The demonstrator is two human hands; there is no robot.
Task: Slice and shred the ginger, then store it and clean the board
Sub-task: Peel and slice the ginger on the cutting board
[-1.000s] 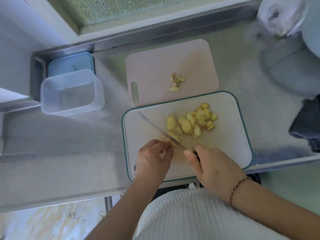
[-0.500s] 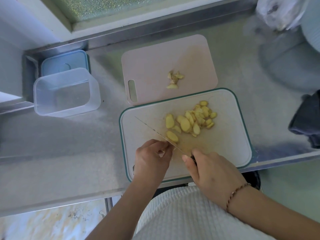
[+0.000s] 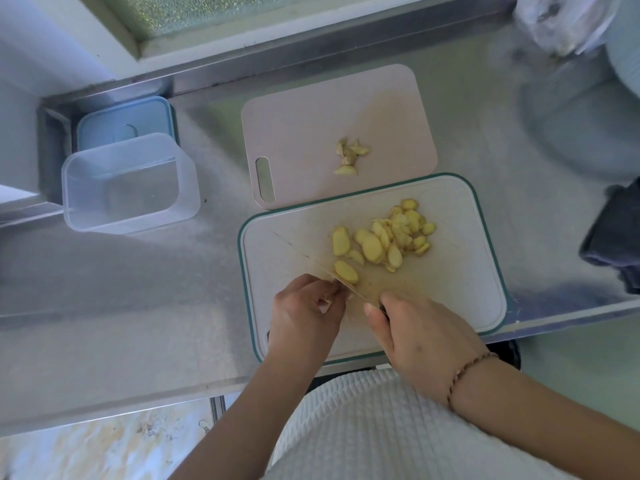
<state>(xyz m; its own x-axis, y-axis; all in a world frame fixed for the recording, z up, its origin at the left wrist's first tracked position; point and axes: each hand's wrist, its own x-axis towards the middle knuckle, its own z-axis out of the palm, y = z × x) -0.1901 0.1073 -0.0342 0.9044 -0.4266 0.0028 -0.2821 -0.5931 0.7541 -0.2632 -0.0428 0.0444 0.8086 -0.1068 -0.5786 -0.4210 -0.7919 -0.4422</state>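
A pile of yellow ginger slices [image 3: 384, 239] lies on the white cutting board with a green rim [image 3: 460, 271]. My right hand [image 3: 420, 336] grips the handle of a knife [image 3: 304, 258]; its thin blade runs up and left across the board. My left hand [image 3: 304, 311] has its fingers curled round a small ginger piece against the blade; the piece is mostly hidden. One fresh slice [image 3: 345, 271] lies just right of the blade. Ginger scraps [image 3: 349, 155] sit on the pink board [image 3: 301, 133] behind.
A clear plastic container [image 3: 128, 183] stands at the left on the steel counter [image 3: 138, 289], with its blue lid [image 3: 124, 121] behind it. A dark cloth [image 3: 616, 237] lies at the right edge. A plastic bag [image 3: 561, 19] sits at the back right.
The knife has come down beside my left fingers and a new slice lies right of the blade. Both hands stay at the board's near left part.
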